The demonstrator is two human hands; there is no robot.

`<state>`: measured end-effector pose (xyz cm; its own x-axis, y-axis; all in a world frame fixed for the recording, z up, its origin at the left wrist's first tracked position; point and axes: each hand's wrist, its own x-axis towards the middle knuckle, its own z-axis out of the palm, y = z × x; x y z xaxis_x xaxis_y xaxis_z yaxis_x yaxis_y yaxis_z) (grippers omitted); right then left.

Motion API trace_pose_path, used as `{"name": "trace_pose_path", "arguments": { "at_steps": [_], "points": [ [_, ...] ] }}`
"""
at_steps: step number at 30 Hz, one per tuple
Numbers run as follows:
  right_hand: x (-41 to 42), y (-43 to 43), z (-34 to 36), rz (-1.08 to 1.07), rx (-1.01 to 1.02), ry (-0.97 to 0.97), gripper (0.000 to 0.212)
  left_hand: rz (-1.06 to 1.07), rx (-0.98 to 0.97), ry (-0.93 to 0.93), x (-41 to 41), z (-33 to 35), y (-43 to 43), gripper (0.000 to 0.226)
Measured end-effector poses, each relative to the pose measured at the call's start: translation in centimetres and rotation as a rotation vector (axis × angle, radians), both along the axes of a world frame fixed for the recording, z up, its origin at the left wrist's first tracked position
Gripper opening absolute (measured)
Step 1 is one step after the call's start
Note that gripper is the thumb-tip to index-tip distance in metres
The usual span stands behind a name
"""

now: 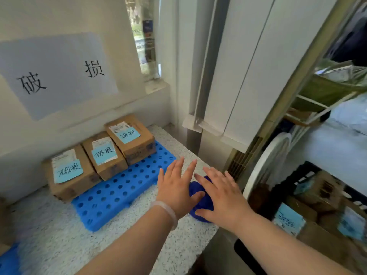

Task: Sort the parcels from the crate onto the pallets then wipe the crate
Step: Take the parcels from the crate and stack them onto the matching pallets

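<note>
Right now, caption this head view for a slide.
Left hand and right hand spread over a blue cloth beside a blue pallet bearing three labelled parcels.

Three parcels (105,155) sit in a row on the pallet (119,193), against the wall (23,147); the cloth (204,205) lies just right of it, the crate (309,173) farther right

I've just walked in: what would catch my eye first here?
An open left hand and right hand spread over a dark blue cloth at the edge of the counter. Behind them, three cardboard parcels with pale blue notes sit in a row on a bright blue perforated pallet. Above hangs a big paper sign with two handwritten characters.
</note>
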<state>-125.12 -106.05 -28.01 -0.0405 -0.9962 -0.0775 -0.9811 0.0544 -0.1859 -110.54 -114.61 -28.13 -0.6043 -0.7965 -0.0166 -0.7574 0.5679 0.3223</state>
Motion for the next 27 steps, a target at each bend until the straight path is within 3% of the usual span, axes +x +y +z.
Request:
{"name": "trace_pose_path", "arguments": {
  "at_steps": [12, 27],
  "points": [
    [-9.3, 18.1, -0.3, -0.567, 0.011, -0.126, 0.09, -0.445, 0.021, 0.029, -12.6, 0.9, 12.6, 0.089],
    [-26.6, 31.0, -3.2, -0.89, 0.146, -0.293, 0.089, -0.565, 0.16, -0.167, -30.3, -3.5, 22.8, 0.088]
  ]
}}
